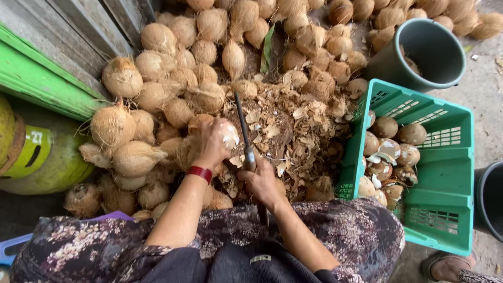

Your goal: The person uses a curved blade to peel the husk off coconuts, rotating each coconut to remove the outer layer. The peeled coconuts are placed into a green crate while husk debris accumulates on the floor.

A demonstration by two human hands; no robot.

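Left hand (209, 142) clamps a half-peeled coconut (222, 133); right hand (260, 181) grips the blade (242, 123), mid-shelling; next, prying needs firm bracing

There is one view only, from a camera worn on the person's head. It looks steeply down over the lap (293, 236) and forearms, close enough that both hands sit near the middle of the picture. It faces forward toward a heap of coconuts (173, 78) against a wooden wall (78, 31) at the top left. A green crate (450, 173) fills the right side, cut by no edge.
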